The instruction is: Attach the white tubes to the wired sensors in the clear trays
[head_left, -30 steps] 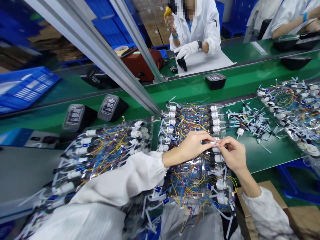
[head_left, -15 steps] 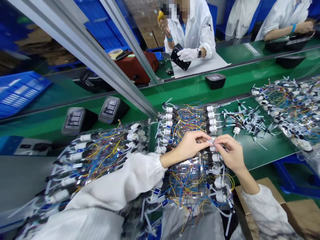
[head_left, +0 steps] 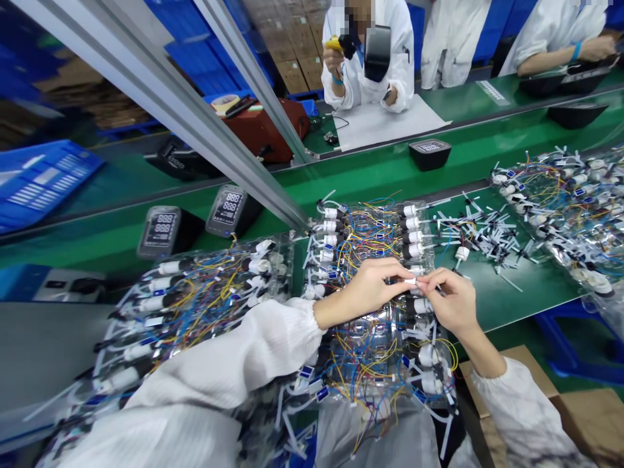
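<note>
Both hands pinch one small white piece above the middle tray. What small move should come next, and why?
Probably push the fingertips gently toward each other. The left hand and right hand meet tip to tip on the small white piece, held just over the middle tray of wired parts.

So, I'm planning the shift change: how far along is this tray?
Looks done: upper pumps sit in rows, seemingly with tubes on. In hand: left hand and right hand pinch one white part. Left: loose tubes piled on the bench.
</note>
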